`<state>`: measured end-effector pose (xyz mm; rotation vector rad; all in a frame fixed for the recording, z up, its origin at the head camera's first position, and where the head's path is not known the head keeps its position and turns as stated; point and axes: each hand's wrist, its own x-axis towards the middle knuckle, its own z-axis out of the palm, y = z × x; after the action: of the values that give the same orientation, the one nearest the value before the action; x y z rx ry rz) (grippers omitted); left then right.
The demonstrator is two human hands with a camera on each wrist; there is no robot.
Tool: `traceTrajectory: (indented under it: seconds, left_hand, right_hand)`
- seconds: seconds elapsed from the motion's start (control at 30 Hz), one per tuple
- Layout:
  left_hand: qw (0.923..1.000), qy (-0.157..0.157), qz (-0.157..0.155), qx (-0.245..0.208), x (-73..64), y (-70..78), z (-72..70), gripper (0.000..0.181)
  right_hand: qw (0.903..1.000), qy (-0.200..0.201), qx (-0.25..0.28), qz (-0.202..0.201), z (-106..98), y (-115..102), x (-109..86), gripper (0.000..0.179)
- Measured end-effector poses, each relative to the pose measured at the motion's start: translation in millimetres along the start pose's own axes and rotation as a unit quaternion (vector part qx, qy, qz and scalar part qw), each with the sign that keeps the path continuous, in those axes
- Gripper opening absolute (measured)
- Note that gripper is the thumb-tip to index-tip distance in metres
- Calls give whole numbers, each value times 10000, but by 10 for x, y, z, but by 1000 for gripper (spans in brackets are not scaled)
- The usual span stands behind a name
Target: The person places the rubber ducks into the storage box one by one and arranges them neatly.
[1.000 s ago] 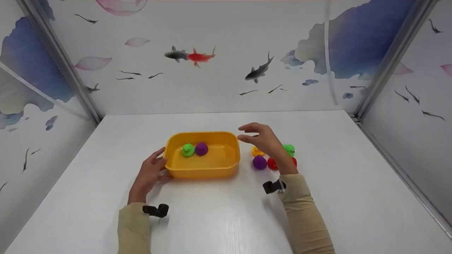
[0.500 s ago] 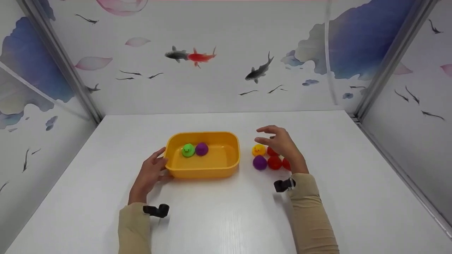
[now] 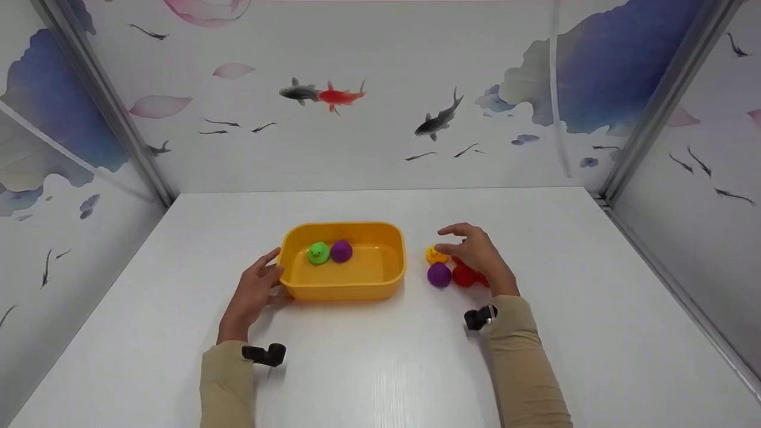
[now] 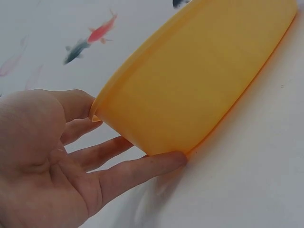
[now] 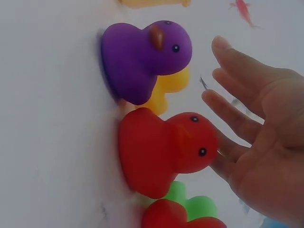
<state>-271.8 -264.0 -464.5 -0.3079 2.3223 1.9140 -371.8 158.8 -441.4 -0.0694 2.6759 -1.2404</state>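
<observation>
My left hand (image 3: 252, 291) holds the left end of a yellow plastic tub (image 3: 342, 292); in the left wrist view, fingers (image 4: 78, 102) meet its rim and another digit lies low along the wall. Inside the tub sit a green rubber duck (image 3: 318, 254) and a purple one (image 3: 341, 251). My right hand (image 3: 477, 252) hovers over a group of rubber ducks, thumb and fingers apart, holding nothing. Its thumb overlaps a yellow duck (image 3: 435, 256). In the right wrist view a purple duck (image 5: 130, 54) and a red duck (image 5: 149, 149) stand beside the spread fingers.
Another red duck (image 5: 164, 214) and a green duck (image 5: 202, 207) are partly covered in the right wrist view. The white tabletop (image 3: 357, 356) is enclosed by printed panels (image 3: 380, 154) at the back and both sides.
My right hand has moved from the tub's right rim to the right, then down over the ducks, covering the green one in the head view. The left hand and tub stay in place.
</observation>
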Motion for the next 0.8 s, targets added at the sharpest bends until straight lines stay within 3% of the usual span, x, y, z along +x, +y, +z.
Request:
traceTrajectory:
  seconds: [0.37, 0.8]
  left_hand:
    - [9999, -44, -98, 10, 17, -5, -11, 59]
    - [9999, -9, -138, 38, 5, 16, 4, 58]
  right_hand:
    - [9998, 24, -195, -20, 107, 77, 29, 41]
    - [9996, 64, -113, 269, 154, 52, 13, 44]
